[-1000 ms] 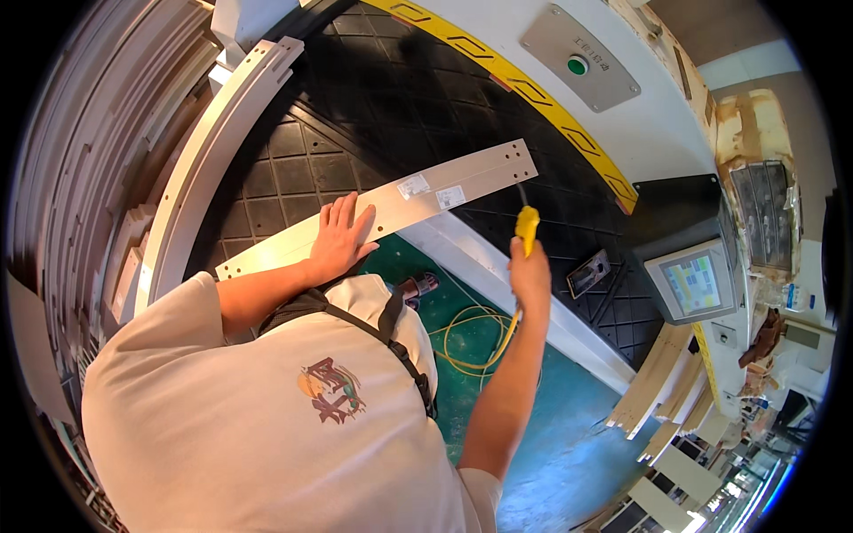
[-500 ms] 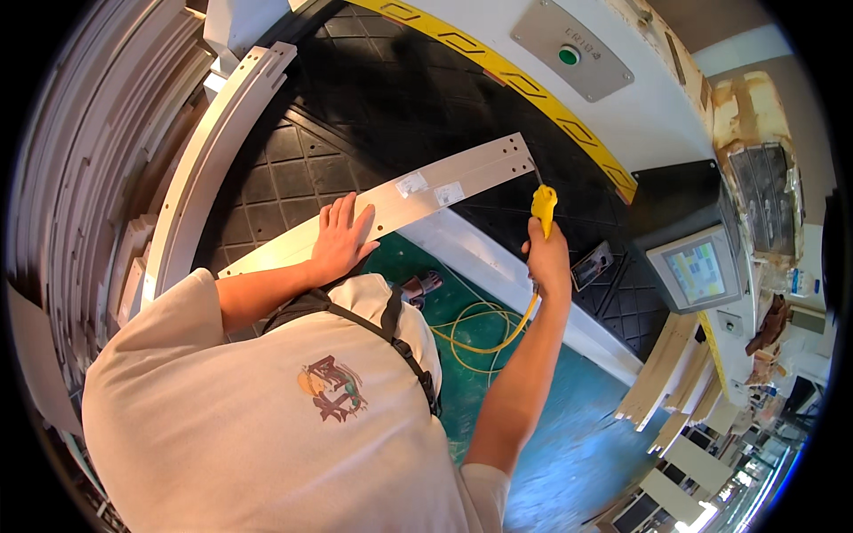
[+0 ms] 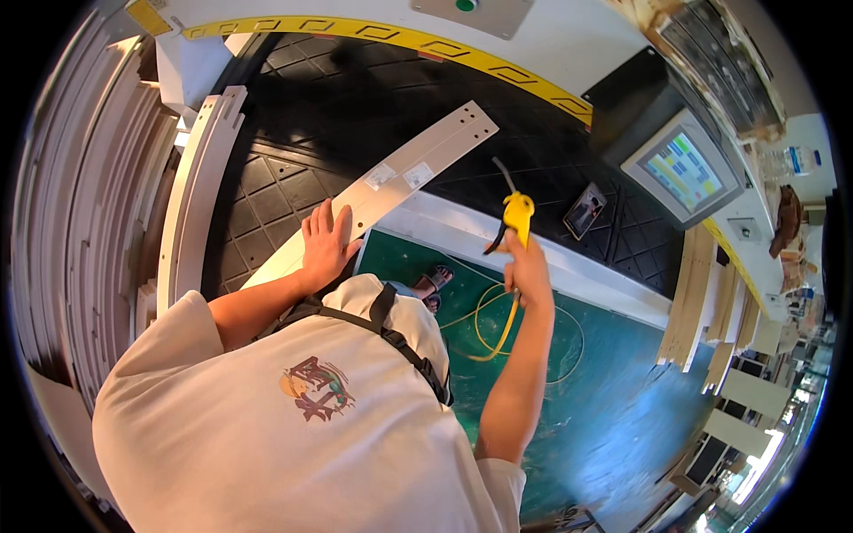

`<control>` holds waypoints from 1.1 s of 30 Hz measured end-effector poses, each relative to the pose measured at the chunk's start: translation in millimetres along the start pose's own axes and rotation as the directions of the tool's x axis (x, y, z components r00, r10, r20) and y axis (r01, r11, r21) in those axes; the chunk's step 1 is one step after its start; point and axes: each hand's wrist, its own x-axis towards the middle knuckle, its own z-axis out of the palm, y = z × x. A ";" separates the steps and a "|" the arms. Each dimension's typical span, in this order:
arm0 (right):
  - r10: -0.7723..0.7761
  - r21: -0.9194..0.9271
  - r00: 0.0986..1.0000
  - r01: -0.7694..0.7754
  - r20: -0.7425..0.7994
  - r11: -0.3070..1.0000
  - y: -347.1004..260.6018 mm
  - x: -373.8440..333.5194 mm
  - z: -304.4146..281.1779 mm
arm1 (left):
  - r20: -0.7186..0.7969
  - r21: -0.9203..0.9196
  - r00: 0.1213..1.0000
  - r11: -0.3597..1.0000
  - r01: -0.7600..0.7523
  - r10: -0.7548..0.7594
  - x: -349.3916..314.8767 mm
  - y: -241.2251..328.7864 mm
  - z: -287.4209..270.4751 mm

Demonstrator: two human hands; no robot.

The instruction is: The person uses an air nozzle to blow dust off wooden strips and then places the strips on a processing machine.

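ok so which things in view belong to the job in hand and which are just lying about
Apparently in use:
- pale panel, under the left hand
- yellow nozzle gun, in the right hand
- yellow hose, below that hand

Probably lying about:
- phone-like device
- pale boards stacked at right

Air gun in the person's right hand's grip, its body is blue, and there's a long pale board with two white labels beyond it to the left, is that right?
Not quite: the head view shows the air gun in the right hand's grip has a yellow body. The long pale board with two white labels is right.
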 end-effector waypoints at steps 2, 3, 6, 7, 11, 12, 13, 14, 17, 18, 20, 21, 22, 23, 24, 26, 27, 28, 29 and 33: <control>0.004 0.262 0.995 -0.031 0.103 0.965 39.9 -28.3 3.7 | -0.006 -0.001 1.000 1.000 -0.007 0.007 0.8 3.1 3.7; 0.029 0.322 0.992 -0.068 0.124 0.944 61.1 -42.1 7.6 | 0.010 0.008 1.000 1.000 -0.007 0.007 3.8 5.2 4.8; 0.066 0.520 0.980 -0.155 0.187 0.840 125.1 -74.9 25.1 | 0.017 0.026 0.999 0.999 -0.030 0.030 17.3 9.8 12.1; 0.055 0.556 0.980 -0.153 0.189 0.817 136.2 -84.8 32.9 | 0.011 0.031 0.999 0.999 -0.041 0.041 21.6 11.5 15.4; 0.046 0.682 0.978 -0.174 0.203 0.711 177.3 -110.1 64.8 | -0.003 0.027 0.996 0.996 -0.088 0.089 50.8 20.8 32.4; 0.044 0.700 0.984 -0.154 0.173 0.697 182.2 -115.5 73.5 | -0.003 0.033 0.996 0.995 -0.094 0.094 61.5 26.3 36.4; 0.077 0.726 0.988 -0.153 0.137 0.671 190.5 -117.4 82.2 | -0.010 0.039 0.992 0.992 -0.122 0.123 72.2 32.4 41.0; 0.061 0.738 0.988 -0.145 0.140 0.660 202.9 -117.6 92.3 | -0.024 0.058 0.987 0.986 -0.157 0.158 82.5 36.4 39.6; 0.186 0.821 0.980 -0.165 0.073 0.547 206.6 -118.0 101.3 | 0.002 0.108 0.977 0.971 -0.214 0.215 116.5 35.6 57.5; 0.232 0.816 0.973 -0.148 0.018 0.559 201.7 -120.8 98.8 | 0.006 0.144 0.967 0.957 -0.253 0.255 129.7 34.0 65.7; 0.212 0.844 0.977 -0.117 0.004 0.523 211.6 -123.1 94.9 | 0.030 0.156 0.958 0.945 -0.288 0.286 163.0 34.8 78.4; 0.250 0.856 0.968 -0.119 -0.013 0.504 211.2 -124.7 95.2 | 0.018 0.158 0.942 0.929 -0.334 0.335 178.7 32.5 84.4; 0.217 0.875 0.975 -0.070 -0.041 0.479 209.8 -125.5 95.1 | 0.007 0.160 0.923 0.911 -0.380 0.384 196.5 28.9 89.2; 0.230 0.886 0.972 -0.062 -0.052 0.460 214.2 -124.4 95.6 | 0.065 0.181 0.921 0.903 -0.389 0.384 214.5 26.7 89.7; 0.242 0.895 0.968 -0.057 -0.058 0.442 216.4 -121.1 95.8 | 0.134 0.176 0.919 0.903 -0.391 0.371 231.9 23.0 84.5; 0.373 0.882 0.924 -0.107 -0.082 0.459 217.5 -110.1 99.7 | 0.208 0.157 0.894 0.888 -0.432 0.398 267.2 13.4 73.9; 0.338 0.889 0.938 -0.087 -0.079 0.449 219.3 -105.4 102.2 | 0.243 0.140 0.883 0.886 -0.441 0.401 284.7 6.1 71.1; 0.308 0.895 0.948 -0.066 -0.081 0.440 220.6 -100.4 106.0 | 0.279 0.149 0.868 0.875 -0.462 0.411 302.7 1.4 71.5; 0.294 0.896 0.944 0.007 -0.153 0.444 211.1 -96.0 112.3 | 0.278 0.162 0.850 0.850 -0.501 0.447 318.4 -2.4 74.2; 0.353 0.814 0.908 -0.023 -0.226 0.581 185.9 -90.2 113.8 | 0.196 0.157 0.777 0.763 -0.627 0.599 372.6 -30.4 94.3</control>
